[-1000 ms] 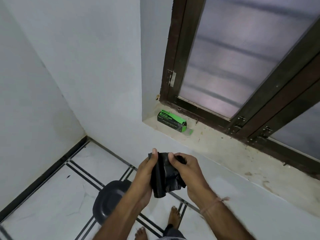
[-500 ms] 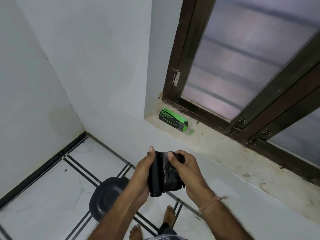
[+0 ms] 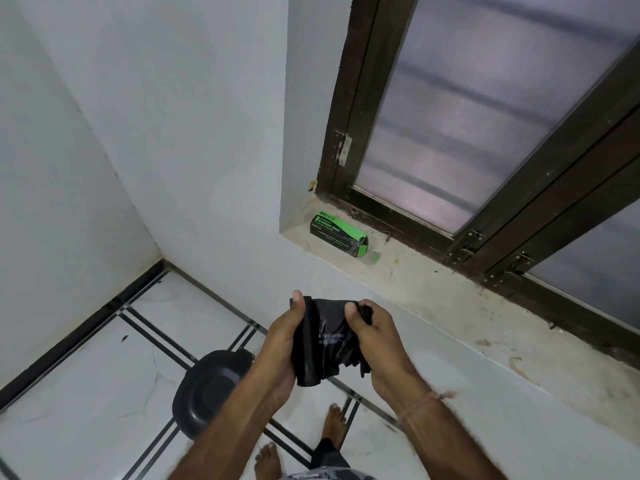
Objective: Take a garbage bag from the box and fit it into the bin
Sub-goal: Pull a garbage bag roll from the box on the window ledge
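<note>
A crumpled black garbage bag (image 3: 323,344) is held between both hands at chest height, still mostly folded. My left hand (image 3: 282,348) grips its left side with the thumb on top. My right hand (image 3: 375,344) pinches its upper right edge. The green and black garbage bag box (image 3: 337,233) lies on its side on the window sill, its right end open. The black bin (image 3: 207,389) stands on the floor below my left forearm, which hides its right part.
The stained window sill (image 3: 450,296) runs along a dark-framed frosted window (image 3: 485,109). White walls meet in a corner at the left. My bare feet (image 3: 332,424) stand on the white tiled floor (image 3: 86,393) beside the bin.
The view has shifted slightly, and the hands have kept working at the bag's top edge; the bag stays bunched. Box and bin have not moved.
</note>
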Motion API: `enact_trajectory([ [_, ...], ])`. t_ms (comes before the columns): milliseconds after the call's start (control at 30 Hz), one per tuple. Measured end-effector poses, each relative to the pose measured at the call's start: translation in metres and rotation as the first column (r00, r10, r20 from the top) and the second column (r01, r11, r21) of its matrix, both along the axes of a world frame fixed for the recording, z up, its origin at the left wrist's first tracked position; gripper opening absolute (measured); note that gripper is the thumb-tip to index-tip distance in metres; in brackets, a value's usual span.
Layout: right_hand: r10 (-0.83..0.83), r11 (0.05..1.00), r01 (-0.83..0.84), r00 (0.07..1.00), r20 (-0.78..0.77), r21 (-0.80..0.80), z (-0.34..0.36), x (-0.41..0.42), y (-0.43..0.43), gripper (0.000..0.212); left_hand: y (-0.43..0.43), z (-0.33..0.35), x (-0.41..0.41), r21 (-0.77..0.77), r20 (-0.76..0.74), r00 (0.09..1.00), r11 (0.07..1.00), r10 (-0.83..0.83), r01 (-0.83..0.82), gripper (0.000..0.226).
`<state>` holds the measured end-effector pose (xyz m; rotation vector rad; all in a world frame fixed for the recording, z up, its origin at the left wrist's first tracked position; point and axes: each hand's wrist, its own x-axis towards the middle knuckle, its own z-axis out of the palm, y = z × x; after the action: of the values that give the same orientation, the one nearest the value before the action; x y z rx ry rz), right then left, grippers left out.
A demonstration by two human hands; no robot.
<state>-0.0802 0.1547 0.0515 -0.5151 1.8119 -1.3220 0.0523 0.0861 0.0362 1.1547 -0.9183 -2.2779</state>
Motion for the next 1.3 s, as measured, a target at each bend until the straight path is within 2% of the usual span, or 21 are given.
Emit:
enact_trajectory([
  [133, -0.045, 0.999, 0.046, 0.999, -0.02, 0.002, 0.003, -0.002, 0.0, 0.023, 0.001, 0.002, 0.0, 0.029, 0.003, 1.0, 0.999, 0.018, -0.018, 0.071],
  [267, 0.061, 0.997, -0.057, 0.996, 0.072, -0.052, 0.017, 0.005, 0.001, 0.03, 0.001, 0.0, 0.001, 0.009, 0.015, 1.0, 1.0, 0.017, -0.018, 0.068],
  [433, 0.045, 0.999, -0.045, 0.999, -0.006, -0.008, 0.011, 0.006, 0.002, 0.032, 0.001, 0.002, 0.004, 0.006, 0.012, 1.0, 1.0, 0.013, -0.013, 0.074],
  [600, -0.015, 1.0, 0.016, 0.998, -0.065, 0.015, 0.006, 0.005, 0.0, 0.016, 0.0, 0.001, 0.008, 0.041, 0.008, 1.0, 0.999, 0.022, -0.022, 0.073],
  [667, -0.011, 0.999, 0.014, 0.997, -0.077, 0.031, 0.007, 0.007, -0.001, 0.022, 0.0, 0.001, 0.01, 0.05, 0.003, 1.0, 0.998, 0.022, -0.022, 0.071],
  [800, 0.057, 0.998, -0.057, 0.998, 0.029, 0.006, 0.013, 0.012, -0.001, 0.031, 0.0, 0.002, 0.011, 0.03, 0.007, 1.0, 0.999, 0.024, -0.025, 0.066],
  [900, 0.096, 0.995, -0.095, 0.994, 0.044, -0.027, 0.011, 0.014, 0.0, 0.026, 0.0, 0.003, 0.014, 0.038, -0.002, 0.999, 0.999, 0.037, -0.037, 0.068],
  [1100, 0.02, 0.999, -0.019, 1.0, 0.017, -0.047, 0.008, 0.017, -0.003, 0.011, 0.001, 0.001, 0.017, 0.054, -0.01, 1.0, 0.998, 0.025, -0.025, 0.07],
  [1300, 0.021, 0.996, -0.019, 0.999, 0.024, -0.091, 0.003, 0.018, -0.002, 0.007, 0.0, 0.001, 0.018, 0.052, 0.001, 0.999, 0.998, 0.038, -0.038, 0.07],
])
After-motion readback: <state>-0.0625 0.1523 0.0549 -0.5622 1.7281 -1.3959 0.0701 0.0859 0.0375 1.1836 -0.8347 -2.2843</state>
